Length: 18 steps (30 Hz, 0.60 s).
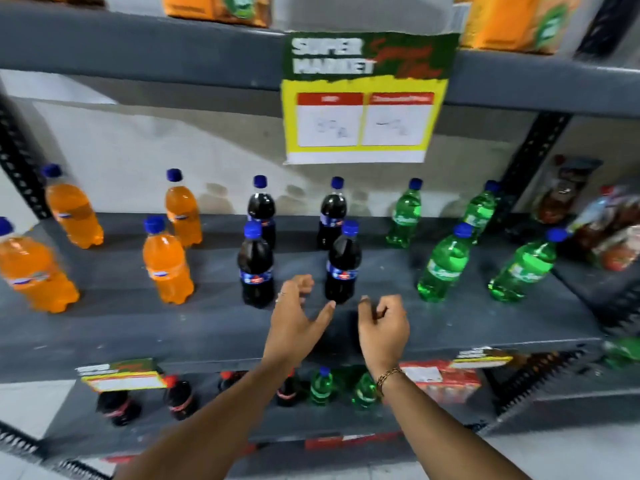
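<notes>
Landmark: front-right cola btl, upright on grey shelf, blue cap, dark drink.

L hand: just below-left of that btl. Half open, fingers loosely bent, thumb stretched out w/ tip right at btl's base; contact there hard to tell. Nothing in palm. Ring on one finger.

R hand: just below-right of same btl, clear of it. Fingers curled in loosely, thumb up and apart, nothing held. Chain bracelet at wrist.

Second front cola btl: left of landmark, upright, near L hand's knuckles, small gap between.

Back-row cola btls: two, behind landmark, upright.

Orange soda btls: four, well left of landmark, in 2 rows.

Green soda btls: four, right of landmark, same 2-row layout, blue caps too.

Price sign: above and behind landmark, hung off upper shelf edge. "SUPER MARKET" on green top, yellow below w/ 2 white boxes; handwriting too blurred to read.

Orange packs: higher still, up-right of landmark.

Lower-shelf small btls: below landmark, dark and green ones, w/ red pack to their right.

Bagged goods: far right of landmark, blurred.
</notes>
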Each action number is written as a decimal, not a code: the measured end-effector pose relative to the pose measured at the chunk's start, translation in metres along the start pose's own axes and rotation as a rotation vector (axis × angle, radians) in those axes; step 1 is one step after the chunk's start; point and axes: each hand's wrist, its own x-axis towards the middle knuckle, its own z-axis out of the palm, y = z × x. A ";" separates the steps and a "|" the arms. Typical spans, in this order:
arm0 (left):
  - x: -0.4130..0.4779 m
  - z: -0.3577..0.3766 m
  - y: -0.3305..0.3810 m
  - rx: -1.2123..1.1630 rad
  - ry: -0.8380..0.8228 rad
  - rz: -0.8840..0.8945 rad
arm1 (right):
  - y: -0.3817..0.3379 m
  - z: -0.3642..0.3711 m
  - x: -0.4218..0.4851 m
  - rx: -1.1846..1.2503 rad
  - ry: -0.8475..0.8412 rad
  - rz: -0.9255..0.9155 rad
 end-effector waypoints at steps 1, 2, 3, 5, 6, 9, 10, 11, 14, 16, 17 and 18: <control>0.006 0.020 0.006 -0.050 -0.023 -0.083 | 0.011 -0.015 0.016 -0.021 0.066 0.014; 0.012 0.024 0.006 -0.069 -0.030 -0.155 | 0.015 -0.017 0.023 -0.037 0.118 0.038; 0.017 0.039 0.010 -0.061 -0.031 -0.205 | 0.024 -0.029 0.036 -0.063 0.159 0.077; 0.025 0.038 -0.001 -0.003 -0.029 -0.233 | 0.026 -0.031 0.045 -0.095 0.196 0.171; 0.027 0.048 0.002 0.007 -0.026 -0.215 | 0.032 -0.042 0.058 -0.091 0.176 0.204; 0.024 0.050 0.000 0.045 0.013 -0.159 | 0.046 -0.048 0.076 -0.030 0.006 0.282; 0.023 0.052 0.001 0.073 0.026 -0.145 | 0.050 -0.049 0.081 -0.001 -0.042 0.296; 0.023 0.052 0.001 0.092 0.044 -0.135 | 0.055 -0.050 0.085 0.001 -0.062 0.292; 0.023 0.053 0.003 0.121 0.070 -0.126 | 0.061 -0.052 0.088 -0.040 -0.048 0.279; 0.022 0.055 0.005 0.126 0.083 -0.121 | 0.062 -0.054 0.087 -0.023 -0.071 0.262; 0.022 0.056 0.004 0.116 0.088 -0.121 | 0.063 -0.053 0.086 -0.017 -0.081 0.247; 0.022 0.057 0.005 0.115 0.089 -0.117 | 0.063 -0.055 0.086 -0.012 -0.090 0.231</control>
